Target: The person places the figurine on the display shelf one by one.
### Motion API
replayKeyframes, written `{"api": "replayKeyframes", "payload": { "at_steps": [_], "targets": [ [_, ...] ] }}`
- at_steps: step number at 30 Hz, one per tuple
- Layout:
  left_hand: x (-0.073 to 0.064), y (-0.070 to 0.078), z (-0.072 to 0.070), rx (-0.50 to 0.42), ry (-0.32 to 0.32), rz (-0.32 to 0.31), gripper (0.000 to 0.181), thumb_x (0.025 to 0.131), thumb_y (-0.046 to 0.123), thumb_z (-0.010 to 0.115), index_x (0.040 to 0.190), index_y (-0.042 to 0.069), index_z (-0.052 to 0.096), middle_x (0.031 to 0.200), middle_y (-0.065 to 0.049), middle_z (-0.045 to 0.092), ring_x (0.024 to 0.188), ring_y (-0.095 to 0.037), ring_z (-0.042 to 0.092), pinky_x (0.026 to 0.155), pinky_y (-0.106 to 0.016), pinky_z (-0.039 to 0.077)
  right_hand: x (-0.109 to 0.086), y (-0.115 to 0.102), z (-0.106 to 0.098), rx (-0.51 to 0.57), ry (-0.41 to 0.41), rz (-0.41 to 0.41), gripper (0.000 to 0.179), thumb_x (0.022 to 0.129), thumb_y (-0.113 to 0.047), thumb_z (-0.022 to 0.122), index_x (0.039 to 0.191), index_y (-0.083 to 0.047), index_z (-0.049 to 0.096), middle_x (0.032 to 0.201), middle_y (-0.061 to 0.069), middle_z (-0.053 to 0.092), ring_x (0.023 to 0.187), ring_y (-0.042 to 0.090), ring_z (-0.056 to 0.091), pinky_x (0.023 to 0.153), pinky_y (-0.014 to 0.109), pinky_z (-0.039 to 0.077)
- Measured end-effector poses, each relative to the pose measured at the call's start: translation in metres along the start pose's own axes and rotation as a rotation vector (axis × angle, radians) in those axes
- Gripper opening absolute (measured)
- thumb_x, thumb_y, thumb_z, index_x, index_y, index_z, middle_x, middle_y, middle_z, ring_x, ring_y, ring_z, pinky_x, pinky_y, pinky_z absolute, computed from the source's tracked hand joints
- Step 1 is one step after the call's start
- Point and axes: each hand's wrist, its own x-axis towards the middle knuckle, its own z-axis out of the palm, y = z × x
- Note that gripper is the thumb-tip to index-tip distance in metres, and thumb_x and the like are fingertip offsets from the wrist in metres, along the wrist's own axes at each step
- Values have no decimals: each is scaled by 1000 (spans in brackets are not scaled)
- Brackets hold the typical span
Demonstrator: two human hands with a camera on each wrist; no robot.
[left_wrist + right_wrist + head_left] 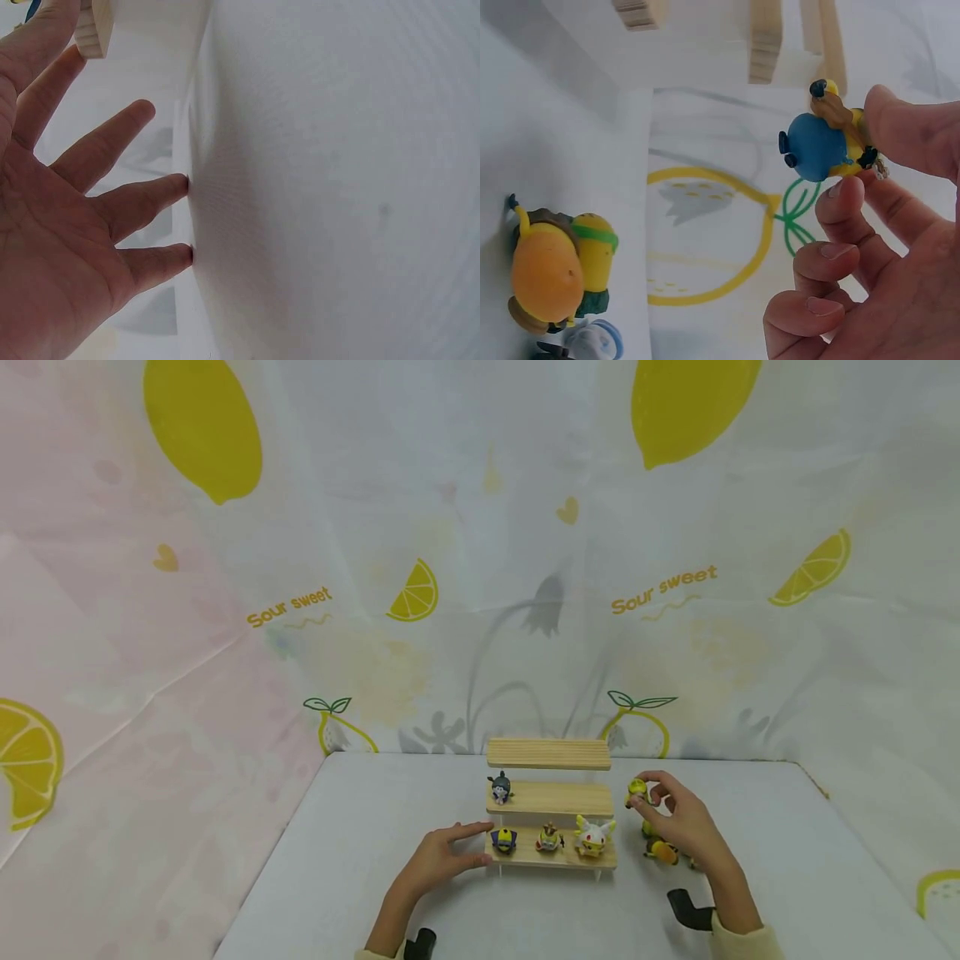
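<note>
My right hand [686, 822] pinches a small yellow minion figurine [817, 146] with blue trousers between thumb and fingers, raised to the right of a three-tier wooden display shelf [562, 797]. At the shelf's lower left end, my left hand [442, 860] touches the bottom board with thumb and forefinger, its fingers spread. In the left wrist view two fingertips of that hand meet the white tabletop. A dark-haired figurine [501, 788] stands at the left of the middle board. Along the bottom board are a yellow-and-dark-blue figurine [504, 840], a crowned figurine [550, 838] and a white-and-yellow winged figurine [592, 837].
Below my right hand, several figurines lie on the white table [337, 843], among them an orange-and-yellow one [547, 270], a yellow one with a green band [595, 251] and a blue-and-white one [592, 341]. A lemon-print cloth [480, 568] hangs behind.
</note>
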Motion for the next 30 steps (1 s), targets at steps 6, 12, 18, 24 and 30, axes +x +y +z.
{"api": "replayKeyframes", "payload": {
  "at_steps": [6, 12, 18, 24, 30],
  "targets": [
    [0, -2, 0, -2, 2, 5, 49, 83, 40, 79, 129, 26, 68, 131, 5, 63, 134, -44, 42, 112, -59, 30, -2, -9, -4, -20, 13, -25, 34, 94, -27, 70, 120, -10, 58, 85, 4, 50, 62, 13, 36, 51, 26, 30],
    [-1, 0, -1, 1, 6, 4, 50, 82, 39, 79, 129, 26, 68, 131, 5, 63, 134, -44, 42, 111, -59, 30, 0, -21, -6, -44, 20, -44, 34, 94, -26, 70, 121, -9, 58, 84, 2, 51, 66, 16, 39, 52, 26, 30],
    [-1, -1, 0, -1, 5, 10, 50, 82, 40, 79, 129, 25, 68, 130, 5, 63, 134, -42, 42, 112, -57, 29, 4, -30, -4, -52, 11, -66, 34, 94, -24, 70, 122, -8, 58, 83, 1, 53, 67, 15, 39, 53, 26, 29],
    [-1, -1, 1, 1, 3, 1, 51, 82, 41, 78, 129, 24, 67, 131, 6, 63, 134, -43, 42, 113, -57, 29, 9, -37, 1, -42, -8, -124, 34, 93, -22, 71, 122, -8, 59, 83, -2, 56, 66, 14, 39, 54, 26, 30],
    [-1, 0, 1, 3, 6, 14, 50, 82, 40, 78, 129, 24, 68, 130, 6, 63, 133, -41, 44, 112, -58, 30, 15, -46, 5, -40, -30, -157, 33, 93, -22, 71, 121, -9, 60, 84, -4, 58, 69, 15, 40, 54, 27, 31]
  ]
}}
